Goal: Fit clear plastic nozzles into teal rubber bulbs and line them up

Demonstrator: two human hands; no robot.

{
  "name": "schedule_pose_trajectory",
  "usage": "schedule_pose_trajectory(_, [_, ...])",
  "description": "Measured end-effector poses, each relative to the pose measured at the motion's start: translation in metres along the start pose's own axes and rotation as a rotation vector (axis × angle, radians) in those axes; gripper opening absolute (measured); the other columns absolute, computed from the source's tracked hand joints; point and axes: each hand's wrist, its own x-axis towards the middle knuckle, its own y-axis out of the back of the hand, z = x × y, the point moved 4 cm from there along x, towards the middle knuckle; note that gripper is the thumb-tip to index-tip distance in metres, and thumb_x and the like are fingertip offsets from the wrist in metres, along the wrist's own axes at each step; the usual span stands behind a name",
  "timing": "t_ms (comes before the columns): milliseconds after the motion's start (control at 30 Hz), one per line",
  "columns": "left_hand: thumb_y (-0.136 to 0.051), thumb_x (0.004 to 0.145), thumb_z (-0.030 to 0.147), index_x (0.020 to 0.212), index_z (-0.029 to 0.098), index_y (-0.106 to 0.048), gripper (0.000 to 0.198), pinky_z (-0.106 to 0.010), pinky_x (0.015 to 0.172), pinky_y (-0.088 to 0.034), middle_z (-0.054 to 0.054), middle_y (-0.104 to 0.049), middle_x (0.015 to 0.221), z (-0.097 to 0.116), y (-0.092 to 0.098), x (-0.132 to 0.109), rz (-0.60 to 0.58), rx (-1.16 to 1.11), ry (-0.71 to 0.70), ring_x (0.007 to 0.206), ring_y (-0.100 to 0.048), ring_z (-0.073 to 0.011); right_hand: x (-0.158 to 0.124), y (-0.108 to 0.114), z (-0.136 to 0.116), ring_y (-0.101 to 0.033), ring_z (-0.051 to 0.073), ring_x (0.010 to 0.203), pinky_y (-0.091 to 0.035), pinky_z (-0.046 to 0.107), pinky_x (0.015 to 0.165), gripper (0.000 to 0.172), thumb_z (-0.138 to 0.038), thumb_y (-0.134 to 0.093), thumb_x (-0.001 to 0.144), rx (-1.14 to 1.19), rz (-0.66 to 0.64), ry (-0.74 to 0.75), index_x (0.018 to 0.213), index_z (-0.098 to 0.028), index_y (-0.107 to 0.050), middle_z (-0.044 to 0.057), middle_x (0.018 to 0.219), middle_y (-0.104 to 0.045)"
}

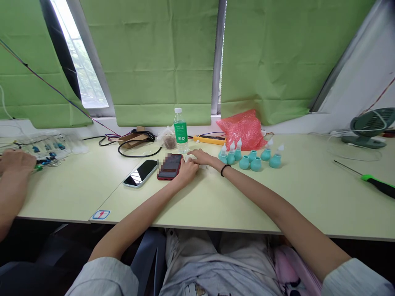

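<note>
My left hand rests on the table beside the right edge of a phone in a red case, its fingers closed together. Just behind it, my right hand reaches across from the right with bent fingers, close to the left fingertips. A small whitish, see-through thing shows between the two hands; its kind is too small to tell. Right of my hands stand several turquoise rubber bulbs. Some carry clear pointed tips, others have open tops.
A water bottle stands behind my hands. Behind the bulbs lies pink bubble wrap. A second phone, black cable, a screwdriver and a small fan share the table. Another person's hand works at far left.
</note>
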Motion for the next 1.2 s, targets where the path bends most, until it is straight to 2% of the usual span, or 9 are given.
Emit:
schedule_pose_trajectory(200, [-0.036, 0.071, 0.005, 0.084, 0.015, -0.056, 0.025, -0.038, 0.074, -0.033, -0.009, -0.057, 0.085, -0.005, -0.002, 0.001, -0.038, -0.109, 0.054, 0.087, -0.048, -0.0219, 0.000, -0.010, 0.002, -0.049, 0.020, 0.090, -0.038, 0.026, 0.067, 0.025, -0.020, -0.049, 0.070, -0.067, -0.029, -0.006, 0.095, -0.017, -0.053, 0.008, 0.095, -0.057])
schedule_pose_trajectory(400, [-0.036, 0.071, 0.007, 0.082, 0.014, -0.056, 0.024, -0.026, 0.064, -0.038, -0.009, -0.057, 0.084, -0.009, -0.005, 0.000, -0.069, -0.142, 0.076, 0.078, -0.053, -0.0175, -0.028, 0.005, -0.006, -0.048, 0.020, 0.093, -0.037, 0.028, 0.074, 0.023, -0.017, -0.038, 0.079, -0.125, 0.057, 0.033, 0.098, -0.014, -0.050, 0.012, 0.095, -0.055])
schedule_pose_trajectory(567, [-0.040, 0.067, 0.007, 0.079, 0.014, -0.057, 0.022, -0.025, 0.059, -0.040, -0.008, -0.057, 0.082, -0.013, -0.009, -0.001, -0.069, -0.144, 0.118, 0.073, -0.054, -0.0172, -0.048, 0.025, -0.011, -0.049, 0.019, 0.092, -0.039, 0.032, 0.077, 0.028, -0.016, -0.035, 0.080, -0.028, 0.339, 0.099, 0.106, -0.014, -0.045, 0.011, 0.098, -0.053])
schedule_pose_trajectory(700, [-0.040, 0.067, 0.008, 0.081, 0.016, -0.058, 0.024, -0.024, 0.059, -0.040, -0.007, -0.058, 0.082, -0.012, -0.007, 0.000, -0.040, -0.179, 0.109, 0.075, -0.054, -0.0167, -0.081, 0.032, -0.018, -0.052, 0.018, 0.086, -0.044, 0.032, 0.075, 0.027, -0.019, -0.041, 0.075, 0.262, 0.545, 0.133, 0.101, -0.014, -0.048, 0.009, 0.093, -0.056])
schedule_pose_trajectory(767, [-0.040, 0.066, 0.006, 0.080, 0.015, -0.059, 0.025, -0.024, 0.062, -0.041, -0.006, -0.059, 0.080, -0.009, -0.002, 0.000, 0.011, -0.255, 0.072, 0.074, -0.054, -0.0153, -0.102, 0.026, -0.018, -0.055, 0.015, 0.076, -0.048, 0.028, 0.065, 0.024, -0.022, -0.045, 0.073, 0.476, 0.504, 0.074, 0.095, -0.016, -0.052, 0.006, 0.087, -0.059])
schedule_pose_trajectory(833, [-0.041, 0.065, 0.004, 0.078, 0.014, -0.060, 0.026, -0.023, 0.064, -0.042, -0.006, -0.059, 0.077, -0.004, 0.007, -0.001, 0.085, -0.388, -0.003, 0.071, -0.054, -0.0133, -0.121, 0.015, -0.017, -0.057, 0.014, 0.070, -0.050, 0.025, 0.057, 0.023, -0.024, -0.047, 0.071, 0.685, 0.386, -0.017, 0.091, -0.016, -0.053, 0.005, 0.083, -0.060])
schedule_pose_trajectory(933, [-0.044, 0.063, 0.005, 0.075, 0.012, -0.061, 0.022, -0.021, 0.062, -0.043, -0.005, -0.060, 0.074, 0.008, 0.018, -0.004, 0.161, -0.644, -0.102, 0.065, -0.054, -0.0104, -0.144, 0.006, -0.010, -0.058, 0.014, 0.071, -0.049, 0.026, 0.064, 0.019, -0.024, -0.048, 0.070, 0.836, 0.345, -0.130, 0.084, -0.015, -0.055, 0.005, 0.080, -0.061])
schedule_pose_trajectory(1067, [-0.049, 0.063, 0.009, 0.074, 0.010, -0.061, 0.017, -0.019, 0.059, -0.046, -0.005, -0.061, 0.074, 0.021, 0.020, -0.008, 0.145, -0.985, -0.093, 0.063, -0.055, -0.0094, -0.154, 0.009, -0.002, -0.057, 0.014, 0.072, -0.047, 0.027, 0.068, 0.021, -0.022, -0.048, 0.068, 0.747, 0.349, -0.137, 0.086, -0.015, -0.058, 0.005, 0.082, -0.062])
schedule_pose_trajectory(1200, [-0.052, 0.061, 0.009, 0.072, 0.008, -0.062, 0.015, -0.020, 0.061, -0.047, -0.006, -0.063, 0.070, 0.030, 0.011, -0.010, 0.056, -1.113, -0.078, 0.063, -0.057, -0.0103, -0.154, 0.016, -0.002, -0.056, 0.016, 0.069, -0.044, 0.030, 0.067, 0.025, -0.026, -0.051, 0.068, 0.464, 0.301, -0.112, 0.089, -0.017, -0.060, 0.005, 0.078, -0.062])
